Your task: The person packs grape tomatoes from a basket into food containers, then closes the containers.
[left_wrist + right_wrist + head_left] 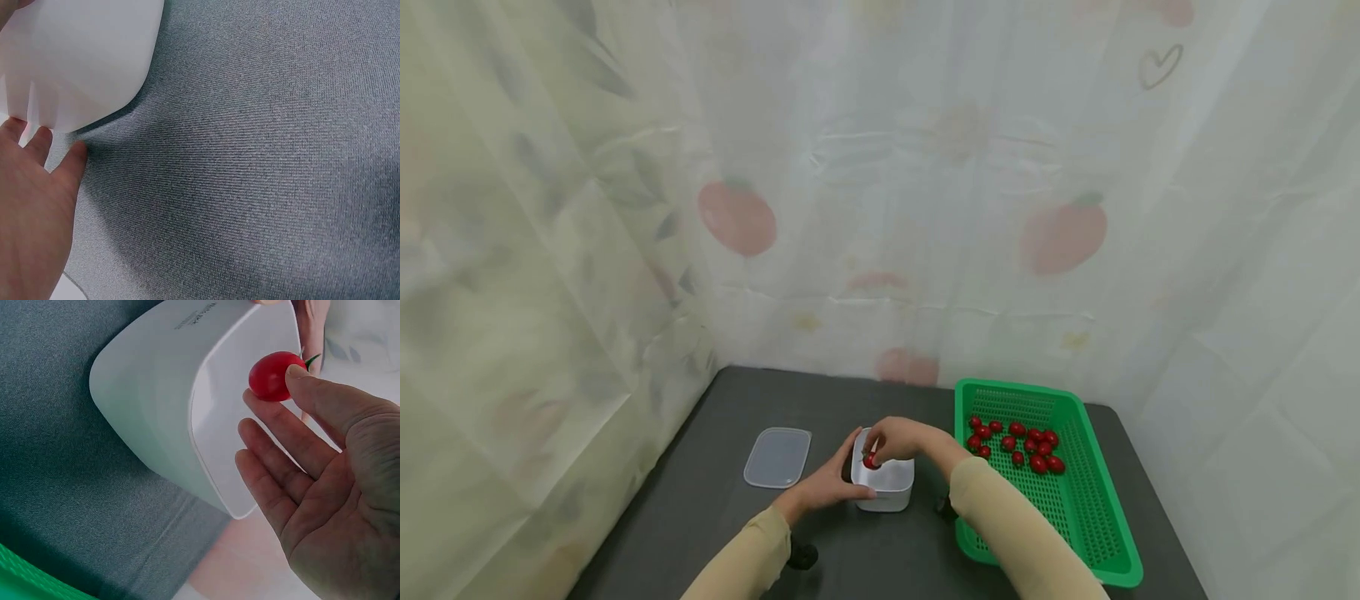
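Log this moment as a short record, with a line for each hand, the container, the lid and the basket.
Left hand: holds the side of the white container
Right hand: pinches a red tomato with a green stem at the container's open top
Container: uncovered, on the dark table
Lid: lying flat, left of the container
Basket: green, right of the container, holding loose red tomatoes

Pale curtains, printed with faded red fruit and gray leaves, line the left, far and right sides of a dark gray table. Soft light falls across creased folds; a heart outline marks the fabric at far right.
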Demonstrator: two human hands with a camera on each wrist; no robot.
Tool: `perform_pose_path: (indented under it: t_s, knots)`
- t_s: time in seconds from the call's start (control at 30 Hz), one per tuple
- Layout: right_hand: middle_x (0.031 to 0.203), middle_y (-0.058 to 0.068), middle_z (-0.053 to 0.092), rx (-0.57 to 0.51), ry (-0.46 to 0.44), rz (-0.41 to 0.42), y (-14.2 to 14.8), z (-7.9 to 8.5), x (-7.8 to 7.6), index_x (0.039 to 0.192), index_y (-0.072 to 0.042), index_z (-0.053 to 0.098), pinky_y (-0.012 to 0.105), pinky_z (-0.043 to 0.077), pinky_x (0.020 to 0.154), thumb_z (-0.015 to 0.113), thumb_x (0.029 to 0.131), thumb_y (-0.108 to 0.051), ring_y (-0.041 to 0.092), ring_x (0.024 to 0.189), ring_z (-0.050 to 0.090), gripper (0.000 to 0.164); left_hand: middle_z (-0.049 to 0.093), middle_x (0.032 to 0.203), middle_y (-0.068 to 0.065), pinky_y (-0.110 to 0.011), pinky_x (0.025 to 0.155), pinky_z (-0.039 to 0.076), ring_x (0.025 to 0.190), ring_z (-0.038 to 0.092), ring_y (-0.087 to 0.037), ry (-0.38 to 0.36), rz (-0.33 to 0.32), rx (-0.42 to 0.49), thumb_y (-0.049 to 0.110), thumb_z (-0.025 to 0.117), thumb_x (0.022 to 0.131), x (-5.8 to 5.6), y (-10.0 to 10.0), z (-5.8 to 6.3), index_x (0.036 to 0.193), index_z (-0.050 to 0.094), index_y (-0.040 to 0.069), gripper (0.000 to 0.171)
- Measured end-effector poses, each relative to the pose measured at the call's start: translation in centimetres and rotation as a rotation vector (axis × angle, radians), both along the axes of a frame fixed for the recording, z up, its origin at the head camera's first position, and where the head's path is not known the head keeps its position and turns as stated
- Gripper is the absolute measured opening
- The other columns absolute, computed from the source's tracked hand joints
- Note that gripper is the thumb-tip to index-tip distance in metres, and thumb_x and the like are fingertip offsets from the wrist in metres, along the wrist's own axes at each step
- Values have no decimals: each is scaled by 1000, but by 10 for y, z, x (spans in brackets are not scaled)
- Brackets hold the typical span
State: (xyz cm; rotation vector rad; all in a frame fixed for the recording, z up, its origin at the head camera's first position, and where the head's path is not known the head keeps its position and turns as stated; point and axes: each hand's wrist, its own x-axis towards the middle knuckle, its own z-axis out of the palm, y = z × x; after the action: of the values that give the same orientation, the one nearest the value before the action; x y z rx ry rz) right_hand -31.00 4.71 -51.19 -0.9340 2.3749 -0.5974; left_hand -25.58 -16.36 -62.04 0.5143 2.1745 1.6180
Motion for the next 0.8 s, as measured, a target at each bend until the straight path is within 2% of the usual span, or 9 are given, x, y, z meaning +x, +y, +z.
perform_pose_path:
  t_s: [0.3,0.47,0.67,0.8]
  knots:
    - [87,-13,66,157,72,64,-12,-10,3,107,-20,78,26,52,69,74,95,-18,6,78,61,13,7,168,-17,-54,111,37,140,40,-32,-2,-2,-7,25,82,90,-1,0,0,165,-6,27,116]
    - [85,-14,64,216,91,46,-14,-15,4,102,-23,77,28,52,71,76,94,-19,6,78,60,9,5,169,-18,-56,111,35,142,35,-36,-2,-7,-2,26,83,88,1,-1,2,165,-6,26,118]
    - [99,-10,67,237,113,25,-12,-16,5,116,-20,76,30,54,78,76,94,-26,7,87,62,22,2,169,-17,-57,110,36,146,31,-39,0,-9,6,25,82,89,0,-2,4,165,-7,25,117]
    - [104,-7,68,210,130,46,-8,-9,7,122,-19,74,30,53,81,73,96,-29,8,92,62,27,2,169,-17,-58,111,34,146,30,-39,-2,-9,0,25,83,89,0,-3,2,165,-6,25,117]
